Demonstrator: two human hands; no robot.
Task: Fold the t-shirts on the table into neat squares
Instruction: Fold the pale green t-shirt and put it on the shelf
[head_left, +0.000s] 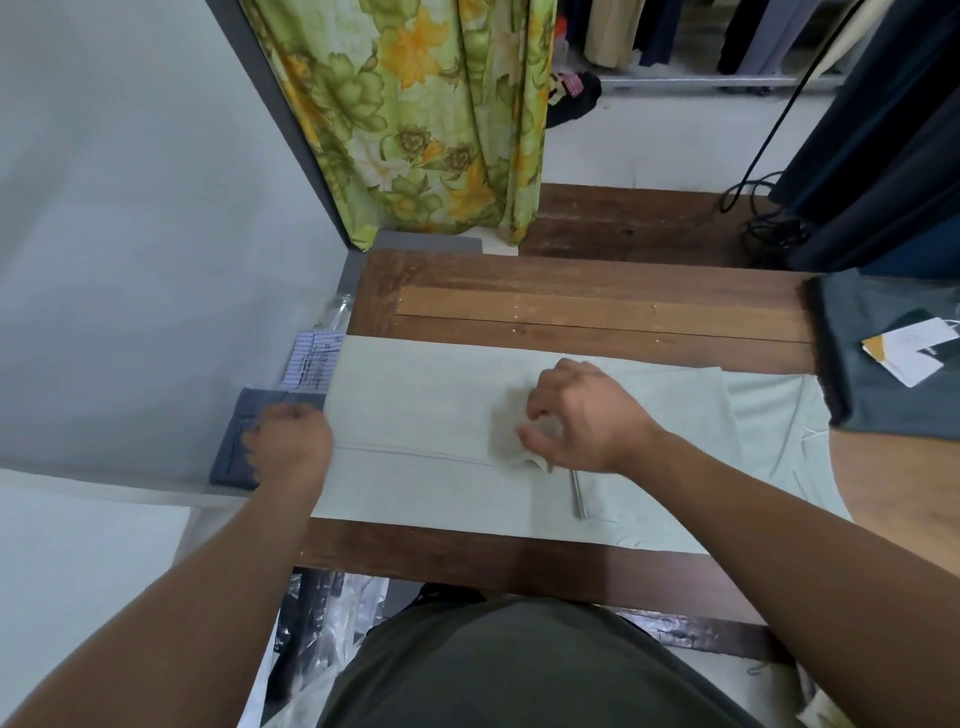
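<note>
Head view: pale t-shirt (426, 395) lies flat across the wooden table (571, 312); right hand (582, 415) pinches a bunched fold near its middle; left hand (288, 441), blurred, curled at its left edge, grip unclear.

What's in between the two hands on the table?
Only the pale t-shirt lies between the left hand and the right hand: flat cloth with a stitched hem line running across it. The head view shows this.
</note>
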